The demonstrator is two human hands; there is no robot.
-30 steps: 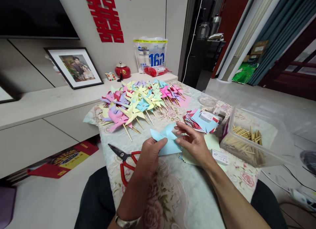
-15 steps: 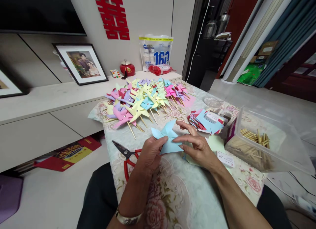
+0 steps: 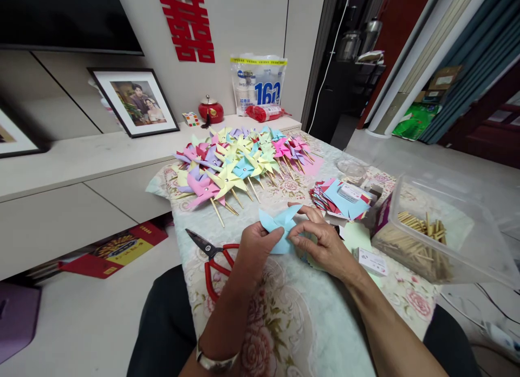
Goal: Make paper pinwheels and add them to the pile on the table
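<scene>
A light blue paper pinwheel [image 3: 281, 246] is held above the table, some of its points folded in toward the middle. My left hand [image 3: 257, 252] is closed on its left side, with the thumb pressed on the centre. On the right side, my right hand [image 3: 319, 241] pinches the paper's edge between thumb and fingers. Red-handled scissors [image 3: 215, 263] lie with blades pointing away, left of my left forearm. Beyond the hands lies a heap of finished pinwheels [image 3: 239, 163] on sticks, in pink, yellow, blue and purple.
On the right stands a clear plastic box [image 3: 406, 225] of short wooden sticks [image 3: 422, 231]. Near it are a stack of coloured paper [image 3: 345, 203], pale green sheets [image 3: 357, 236] and a small white box [image 3: 372, 262]. A floral tablecloth [image 3: 317, 312] covers the table.
The blue pinwheel has shifted slightly right with my left hand. My right fingers, spread before, have closed in on the paper's right side.
</scene>
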